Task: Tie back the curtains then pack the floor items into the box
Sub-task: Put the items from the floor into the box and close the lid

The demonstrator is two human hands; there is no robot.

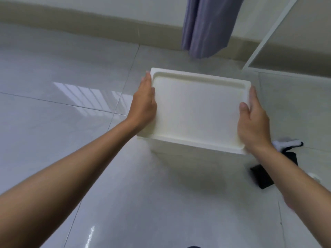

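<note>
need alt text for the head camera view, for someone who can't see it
Seen from above, a person's left hand and right hand hold the white lid by its two short sides on top of a white box on a glossy tiled floor. A purple curtain hangs behind, and black and white items lie on the floor to the right.

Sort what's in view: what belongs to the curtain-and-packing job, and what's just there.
Job:
- curtain
- box and its lid, held by left hand and right hand
- black item and white cloth on the floor

Just there:
- white frame
</note>
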